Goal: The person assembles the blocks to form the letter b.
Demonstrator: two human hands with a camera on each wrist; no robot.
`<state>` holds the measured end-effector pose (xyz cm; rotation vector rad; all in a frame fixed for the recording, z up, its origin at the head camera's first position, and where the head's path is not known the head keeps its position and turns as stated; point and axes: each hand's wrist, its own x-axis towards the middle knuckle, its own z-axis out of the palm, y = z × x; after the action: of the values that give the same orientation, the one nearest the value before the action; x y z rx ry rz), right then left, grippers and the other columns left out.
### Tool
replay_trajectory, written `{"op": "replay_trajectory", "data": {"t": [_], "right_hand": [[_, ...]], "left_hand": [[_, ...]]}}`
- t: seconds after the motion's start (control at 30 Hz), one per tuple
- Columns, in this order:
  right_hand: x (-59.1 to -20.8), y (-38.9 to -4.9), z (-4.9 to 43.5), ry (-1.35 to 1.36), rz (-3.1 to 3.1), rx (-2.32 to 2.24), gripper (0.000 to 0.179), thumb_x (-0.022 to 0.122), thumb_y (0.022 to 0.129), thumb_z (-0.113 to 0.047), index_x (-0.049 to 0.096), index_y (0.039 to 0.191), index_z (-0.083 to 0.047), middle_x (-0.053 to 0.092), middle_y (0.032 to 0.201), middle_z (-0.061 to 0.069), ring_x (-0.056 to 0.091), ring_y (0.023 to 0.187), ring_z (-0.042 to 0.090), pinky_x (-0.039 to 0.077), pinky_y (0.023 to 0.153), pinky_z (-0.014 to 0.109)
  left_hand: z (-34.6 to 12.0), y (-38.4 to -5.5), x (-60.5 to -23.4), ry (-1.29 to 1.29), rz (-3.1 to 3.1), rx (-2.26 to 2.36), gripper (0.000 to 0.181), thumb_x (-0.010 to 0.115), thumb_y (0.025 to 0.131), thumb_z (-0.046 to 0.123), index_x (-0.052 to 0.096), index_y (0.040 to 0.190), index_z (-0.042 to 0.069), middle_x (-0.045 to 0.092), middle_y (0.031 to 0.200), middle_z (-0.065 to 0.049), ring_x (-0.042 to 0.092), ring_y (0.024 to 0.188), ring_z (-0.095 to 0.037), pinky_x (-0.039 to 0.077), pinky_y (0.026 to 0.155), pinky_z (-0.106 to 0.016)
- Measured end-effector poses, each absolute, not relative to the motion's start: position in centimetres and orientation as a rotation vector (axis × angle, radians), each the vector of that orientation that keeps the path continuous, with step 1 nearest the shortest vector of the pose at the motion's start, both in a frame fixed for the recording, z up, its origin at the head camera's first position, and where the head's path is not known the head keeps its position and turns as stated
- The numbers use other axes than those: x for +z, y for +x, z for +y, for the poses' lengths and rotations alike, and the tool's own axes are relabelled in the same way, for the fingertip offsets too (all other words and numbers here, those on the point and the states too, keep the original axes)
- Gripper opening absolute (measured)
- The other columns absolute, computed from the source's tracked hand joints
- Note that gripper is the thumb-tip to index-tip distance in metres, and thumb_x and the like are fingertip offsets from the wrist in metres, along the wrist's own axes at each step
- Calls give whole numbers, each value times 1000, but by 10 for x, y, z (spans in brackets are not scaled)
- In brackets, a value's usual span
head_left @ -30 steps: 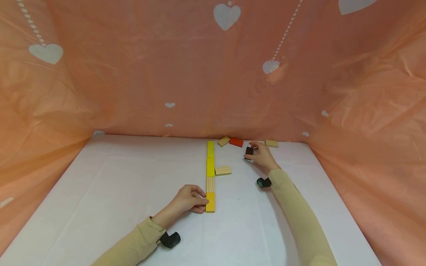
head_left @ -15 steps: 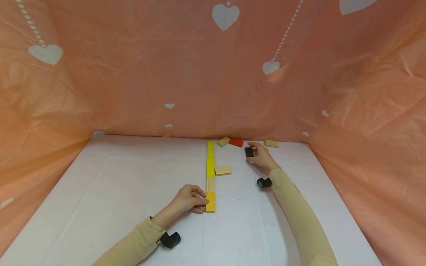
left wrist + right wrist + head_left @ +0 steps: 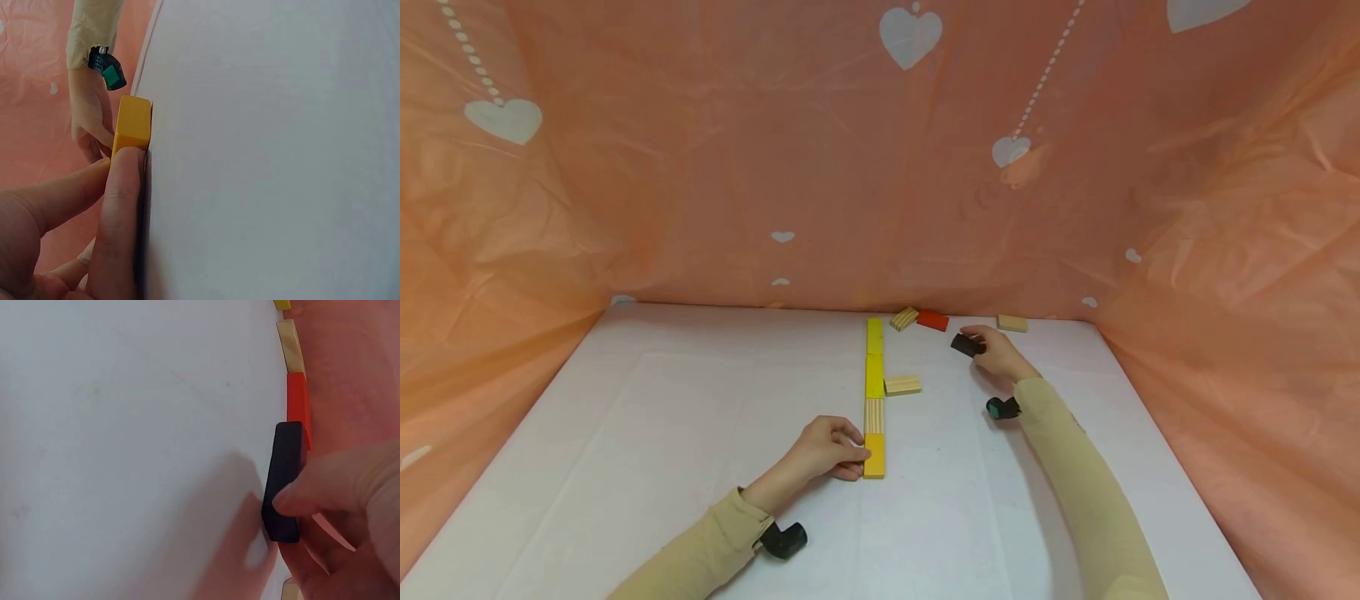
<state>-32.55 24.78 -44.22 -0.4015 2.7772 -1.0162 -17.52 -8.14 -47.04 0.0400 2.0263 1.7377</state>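
My left hand (image 3: 823,447) holds the orange-yellow wooden block (image 3: 874,458) from its left side, fingers bent and fingertips against it. That block ends a straight row at the near side; beyond it lie a striped natural-wood block (image 3: 874,416) and two bright yellow blocks (image 3: 875,377). In the left wrist view, two fingertips touch the orange-yellow block (image 3: 134,122). Farther back on the right, my right hand (image 3: 1002,354) pinches a black block (image 3: 966,345) between thumb and fingers. The right wrist view has the thumb across the black block (image 3: 286,469), tilted above the white surface.
A plain wood block (image 3: 902,385) lies just right of the row. Along the back edge are a striped wood block (image 3: 904,319), a red block (image 3: 932,321) and another wood block (image 3: 1012,323). An orange curtain (image 3: 737,183) surrounds the white table (image 3: 700,392).
The black block has turned in my right hand from upright-looking to slanted sideways, and that hand has shifted slightly right. My left hand and the row have stayed put.
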Motion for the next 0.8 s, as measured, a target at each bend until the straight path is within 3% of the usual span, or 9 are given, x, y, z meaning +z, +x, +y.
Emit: {"op": "replay_trajectory", "data": {"t": [0.3, 0.8], "right_hand": [[-445, -329, 245, -390, 2841, -961, 49, 54, 83, 7, 51, 132, 1, 51, 125, 25, 48, 110, 38, 39, 104, 51], [-429, -313, 235, -557, 2866, -1014, 45, 60, 84, 8, 56, 128, 1, 53, 127, 21, 49, 114, 37, 42, 102, 52]], "left_hand": [[-81, -176, -471, 37, 2027, 1732, 23, 74, 82, 2, 58, 97, -6, 64, 72, -13, 65, 55, -16, 60, 55, -31], [-80, -177, -471, 35, 2029, 1735, 23, 74, 81, 0, 58, 97, -6, 64, 73, -13, 65, 55, -16, 60, 55, -31]]}}
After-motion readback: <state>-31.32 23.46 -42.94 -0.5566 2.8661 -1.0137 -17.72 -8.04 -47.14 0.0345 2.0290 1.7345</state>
